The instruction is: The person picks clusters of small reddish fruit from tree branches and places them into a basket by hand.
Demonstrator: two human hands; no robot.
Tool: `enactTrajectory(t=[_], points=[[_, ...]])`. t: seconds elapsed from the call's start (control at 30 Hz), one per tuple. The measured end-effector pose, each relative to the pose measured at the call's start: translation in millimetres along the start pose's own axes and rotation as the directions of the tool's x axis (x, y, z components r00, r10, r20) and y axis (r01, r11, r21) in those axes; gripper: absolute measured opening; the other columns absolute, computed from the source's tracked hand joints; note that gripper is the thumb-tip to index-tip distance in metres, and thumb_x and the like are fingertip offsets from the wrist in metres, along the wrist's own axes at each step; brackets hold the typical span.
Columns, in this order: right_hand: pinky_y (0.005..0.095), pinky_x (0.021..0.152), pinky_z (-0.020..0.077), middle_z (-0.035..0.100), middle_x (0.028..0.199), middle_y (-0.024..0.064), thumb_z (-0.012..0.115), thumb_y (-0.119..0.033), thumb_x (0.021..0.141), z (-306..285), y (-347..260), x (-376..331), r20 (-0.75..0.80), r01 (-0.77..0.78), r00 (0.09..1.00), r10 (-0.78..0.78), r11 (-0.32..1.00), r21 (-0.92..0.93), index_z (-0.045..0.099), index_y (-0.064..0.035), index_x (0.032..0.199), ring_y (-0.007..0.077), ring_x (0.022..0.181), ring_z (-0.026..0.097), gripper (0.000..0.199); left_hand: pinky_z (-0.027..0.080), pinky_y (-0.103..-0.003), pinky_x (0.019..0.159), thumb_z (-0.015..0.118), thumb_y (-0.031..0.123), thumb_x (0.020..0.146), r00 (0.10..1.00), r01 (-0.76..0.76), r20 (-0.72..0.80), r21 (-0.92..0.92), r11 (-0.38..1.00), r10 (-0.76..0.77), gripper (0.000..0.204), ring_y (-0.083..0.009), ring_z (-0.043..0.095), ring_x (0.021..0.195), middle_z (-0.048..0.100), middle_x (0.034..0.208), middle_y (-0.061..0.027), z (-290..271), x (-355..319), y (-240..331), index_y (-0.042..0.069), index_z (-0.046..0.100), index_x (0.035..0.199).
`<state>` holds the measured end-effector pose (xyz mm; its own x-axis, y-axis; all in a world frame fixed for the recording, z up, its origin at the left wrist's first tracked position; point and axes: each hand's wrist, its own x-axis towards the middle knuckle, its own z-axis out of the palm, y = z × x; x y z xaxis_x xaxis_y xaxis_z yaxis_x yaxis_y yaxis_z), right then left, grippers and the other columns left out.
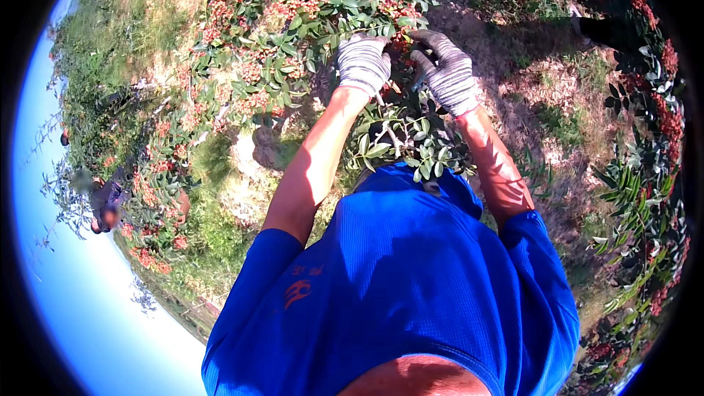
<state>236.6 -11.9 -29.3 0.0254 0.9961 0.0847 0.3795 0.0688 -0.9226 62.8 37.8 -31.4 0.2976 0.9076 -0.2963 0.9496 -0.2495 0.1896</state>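
Both my hands wear striped grey-and-white knit gloves with dark palms and fingers. They reach into a leafy shrub point(345, 9) that bears clusters of small red berries point(396, 9). My left hand point(364, 64) is bent in among the green leaves, and its fingertips are hidden there. A short gap to the right, my right hand point(449, 73) curves toward the same branches. Its thumb and forefinger stand apart, with no held thing visible between them. Below the hands, a leafy twig point(396, 139) reaches close to my blue shirt point(418, 271).
More berry-laden branches point(249, 95) spread to the left. Another red-berried shrub point(664, 117) curves along the right edge. Dry, grassy ground point(550, 88) lies between the shrubs. At the far left, a person point(108, 202) is among the bushes.
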Motion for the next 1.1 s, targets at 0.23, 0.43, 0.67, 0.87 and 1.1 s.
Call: enactTrajectory(t=[0.23, 0.43, 0.67, 0.87, 1.1], points=[[0.0369, 0.087, 0.0530, 0.070, 0.105, 0.0153, 0.072, -0.019, 0.082, 12, 24, 23, 0.091, -0.225, 0.966, 0.241, 0.962, -0.153, 0.068, -0.0089, 0.112, 0.0316, 0.096, 0.068, 0.031, 0.048, -0.038, 0.093, 0.074, 0.026, 0.077, 0.999, 0.039, 0.000, -0.379, 0.925, -0.042, 0.025, -0.0296, 0.064, 0.099, 0.071, 0.099, -0.0127, 11, 6, -14, 0.010, 0.075, 0.097], [0.0331, 0.079, 0.0547, 0.073, 0.093, 0.0120, 0.074, -0.015, 0.080, 12, 33, 33, 0.177, -0.324, 0.919, 0.351, 0.932, -0.166, 0.069, -0.0049, 0.106, 0.0230, 0.084, 0.070, 0.028, 0.049, -0.037, 0.087, 0.073, 0.017, 0.075, 0.975, -0.185, -0.205, -0.523, 0.832, 0.088, 0.016, -0.0268, 0.064, 0.092, 0.071, 0.090, -0.0104, 19, -3, -28, 0.009, 0.076, 0.088], [0.0308, 0.077, 0.0550, 0.073, 0.094, 0.0107, 0.078, -0.009, 0.075, 10, 30, 11, 0.214, -0.527, 0.838, 0.501, 0.846, 0.081, 0.067, 0.0012, 0.110, 0.0152, 0.082, 0.067, 0.037, 0.051, -0.036, 0.088, 0.072, 0.007, 0.074, 0.930, -0.354, -0.289, -0.545, 0.760, 0.227, 0.014, -0.0238, 0.063, 0.095, 0.070, 0.092, -0.0077, 21, -11, -37, 0.009, 0.076, 0.087], [0.0302, 0.080, 0.0553, 0.070, 0.101, 0.0093, 0.074, 0.002, 0.075, -4, 14, 8, 0.003, -0.347, 0.937, 0.349, 0.930, 0.123, 0.059, -0.0030, 0.123, 0.0166, 0.086, 0.066, 0.051, 0.051, -0.036, 0.086, 0.070, 0.010, 0.075, 0.920, -0.384, -0.301, -0.564, 0.731, 0.251, 0.013, -0.0255, 0.064, 0.092, 0.071, 0.089, -0.0094, 24, -11, -43, 0.006, 0.075, 0.086], [0.0326, 0.070, 0.0537, 0.072, 0.085, 0.0133, 0.070, -0.047, 0.084, -20, 22, 45, 0.386, -0.467, 0.768, 0.512, 0.859, -0.210, 0.071, -0.0017, 0.103, 0.0177, 0.073, 0.068, 0.049, 0.049, -0.036, 0.089, 0.064, 0.016, 0.080, 0.911, -0.406, -0.251, -0.424, 0.809, 0.326, 0.017, -0.0256, 0.064, 0.093, 0.072, 0.092, -0.0080, 20, -11, -41, 0.008, 0.076, 0.088]])
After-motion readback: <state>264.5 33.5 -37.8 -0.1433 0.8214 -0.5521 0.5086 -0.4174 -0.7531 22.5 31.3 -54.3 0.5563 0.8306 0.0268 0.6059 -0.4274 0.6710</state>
